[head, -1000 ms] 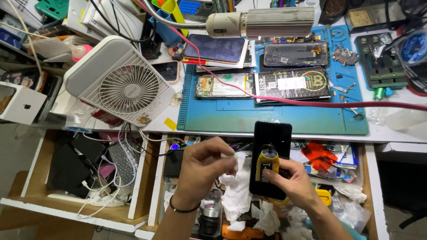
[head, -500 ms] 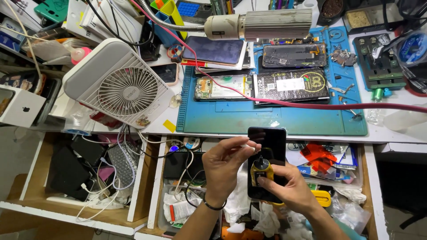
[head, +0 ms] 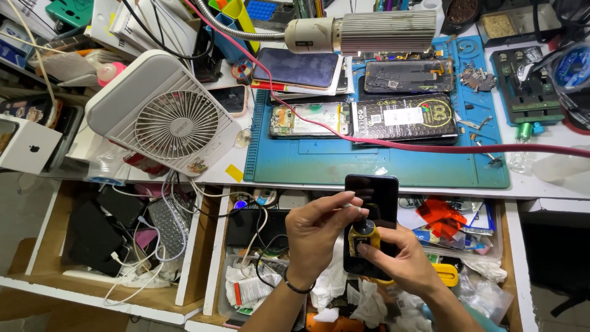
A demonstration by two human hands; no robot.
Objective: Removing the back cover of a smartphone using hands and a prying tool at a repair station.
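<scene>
Head view: right hand (head: 402, 261) clamped black glossy smartphone (head: 370, 212) and small yellow bottle (head: 362, 232); left hand (head: 316, 230) pinched bottle cap. Cleaning step judged underway; next requires steady dab.

Phone repair workshop
Opened phones (head: 362, 118) are lying on a blue repair mat (head: 375, 163) covering the table (head: 541, 187); screws (head: 472, 78), a desk fan (head: 161, 117) and cable-stuffed drawers (head: 117, 246) are crowding around.

A black smartphone (head: 372, 203), glossy screen up and standing lengthwise away from the person, hangs over the open drawer (head: 209, 270) just below the blue work mat (head: 344, 166), with a small yellow bottle (head: 361, 235) resting against its lower half.
</scene>
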